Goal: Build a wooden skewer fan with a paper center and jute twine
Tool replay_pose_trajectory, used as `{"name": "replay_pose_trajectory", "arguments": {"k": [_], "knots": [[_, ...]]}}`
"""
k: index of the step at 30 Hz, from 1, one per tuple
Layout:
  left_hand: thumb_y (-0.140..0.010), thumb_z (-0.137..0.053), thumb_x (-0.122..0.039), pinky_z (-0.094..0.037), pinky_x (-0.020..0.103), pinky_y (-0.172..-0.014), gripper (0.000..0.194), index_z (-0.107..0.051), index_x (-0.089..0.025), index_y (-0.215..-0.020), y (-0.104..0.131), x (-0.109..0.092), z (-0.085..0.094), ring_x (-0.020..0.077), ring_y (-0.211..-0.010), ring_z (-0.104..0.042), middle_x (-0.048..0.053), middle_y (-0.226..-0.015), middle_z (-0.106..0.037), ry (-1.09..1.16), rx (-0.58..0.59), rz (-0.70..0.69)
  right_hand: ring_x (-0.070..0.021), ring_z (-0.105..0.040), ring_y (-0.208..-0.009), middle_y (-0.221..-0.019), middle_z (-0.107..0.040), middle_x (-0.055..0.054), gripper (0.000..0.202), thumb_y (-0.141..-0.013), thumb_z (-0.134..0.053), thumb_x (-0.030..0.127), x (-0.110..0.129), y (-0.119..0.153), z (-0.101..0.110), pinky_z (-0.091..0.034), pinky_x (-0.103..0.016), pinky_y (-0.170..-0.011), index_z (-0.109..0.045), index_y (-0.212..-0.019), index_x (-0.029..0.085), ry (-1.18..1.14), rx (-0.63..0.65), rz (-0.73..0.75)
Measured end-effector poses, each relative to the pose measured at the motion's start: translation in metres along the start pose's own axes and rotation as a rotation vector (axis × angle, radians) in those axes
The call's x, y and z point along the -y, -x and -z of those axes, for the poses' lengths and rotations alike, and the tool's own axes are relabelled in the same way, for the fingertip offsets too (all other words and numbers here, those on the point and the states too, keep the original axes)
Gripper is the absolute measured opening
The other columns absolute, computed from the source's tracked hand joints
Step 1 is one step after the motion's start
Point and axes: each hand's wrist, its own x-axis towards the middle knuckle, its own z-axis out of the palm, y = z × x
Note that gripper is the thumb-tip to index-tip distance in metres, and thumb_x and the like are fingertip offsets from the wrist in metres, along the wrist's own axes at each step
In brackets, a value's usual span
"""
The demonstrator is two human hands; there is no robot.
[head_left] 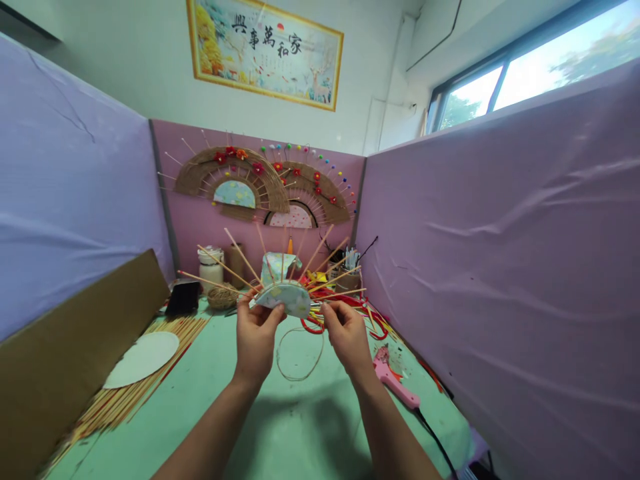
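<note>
A pale green half-round fan base with thin wooden sticks fanning out from its curved edge is held up above the table. My left hand pinches it at its left end, thumb on the front face. At the right end, my right hand has thumb and index finger pressed together beside the base, on what looks like thin twine. A loop of this twine hangs below the base, between the hands.
A pink glue gun lies on the right of the green table. Wooden sticks and a white oval are on the left, near a phone and twine ball. Decorated fans hang on the back panel.
</note>
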Motion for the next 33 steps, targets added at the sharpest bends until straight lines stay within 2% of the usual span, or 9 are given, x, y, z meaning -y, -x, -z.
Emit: {"name": "replay_pose_trajectory", "arguments": {"k": [4,8,12,16,22,30,33], "knots": [[-0.055,-0.086,-0.019,-0.051,0.023,-0.069,0.048,-0.058,-0.018,-0.094,-0.011,-0.003,0.005,0.0113,-0.075,-0.064,-0.003,-0.079,-0.067,0.170,-0.045,0.134,-0.0123,-0.050,-0.053,-0.062,-0.057,0.002,0.029,-0.084,-0.059,0.046,-0.013,0.010,-0.001,-0.042,-0.024,-0.051,-0.062,-0.078,0.018,-0.030,0.068,-0.039],[-0.055,-0.086,-0.014,-0.049,0.020,-0.068,0.036,-0.062,-0.015,-0.082,-0.015,-0.002,0.007,0.0095,-0.075,-0.063,-0.002,-0.077,-0.068,0.295,0.006,0.241,-0.0152,-0.058,-0.064,-0.073,-0.065,-0.002,0.026,-0.082,-0.063,0.042,-0.025,0.016,-0.009,-0.048,-0.026,-0.059,-0.063,-0.086,0.017,-0.031,0.105,-0.036],[-0.059,-0.083,-0.008,-0.050,0.017,-0.069,0.028,-0.066,-0.015,-0.081,-0.016,0.002,0.007,0.0083,-0.075,-0.064,-0.001,-0.079,-0.071,0.410,0.051,0.275,-0.0163,-0.060,-0.069,-0.077,-0.066,-0.003,0.022,-0.080,-0.065,0.037,-0.028,0.020,-0.014,-0.049,-0.028,-0.065,-0.063,-0.087,0.016,-0.022,0.129,-0.030],[-0.065,-0.077,-0.003,-0.053,0.016,-0.064,0.023,-0.066,-0.016,-0.082,-0.016,0.004,0.009,0.0080,-0.069,-0.065,-0.002,-0.077,-0.071,0.472,0.022,0.338,-0.0168,-0.061,-0.073,-0.080,-0.066,-0.004,0.019,-0.080,-0.064,0.034,-0.032,0.025,-0.015,-0.049,-0.029,-0.070,-0.063,-0.087,0.017,0.011,0.171,-0.021],[-0.077,-0.070,-0.006,-0.061,0.028,-0.072,0.022,-0.064,-0.018,-0.094,-0.011,0.000,0.006,0.0133,-0.077,-0.070,0.001,-0.089,-0.073,0.494,0.060,0.415,-0.0176,-0.061,-0.075,-0.081,-0.066,-0.004,0.021,-0.082,-0.062,0.036,-0.036,0.028,-0.013,-0.049,-0.030,-0.072,-0.062,-0.090,0.016,0.017,0.196,-0.030],[-0.077,-0.064,0.004,-0.059,0.019,-0.073,0.020,-0.064,-0.014,-0.087,-0.008,0.007,0.004,0.0094,-0.076,-0.069,0.002,-0.084,-0.072,0.489,0.025,0.461,-0.0189,-0.062,-0.081,-0.089,-0.067,-0.007,0.023,-0.082,-0.063,0.036,-0.039,0.037,-0.010,-0.050,-0.031,-0.074,-0.063,-0.094,0.016,-0.032,0.160,-0.038],[-0.076,-0.068,0.000,-0.059,0.022,-0.071,0.017,-0.064,-0.015,-0.085,-0.006,0.011,0.005,0.0106,-0.075,-0.068,0.001,-0.083,-0.072,0.481,0.046,0.488,-0.0188,-0.062,-0.083,-0.089,-0.067,-0.006,0.021,-0.084,-0.063,0.035,-0.037,0.043,-0.008,-0.050,-0.030,-0.076,-0.063,-0.094,0.017,-0.035,0.128,-0.020]]}}
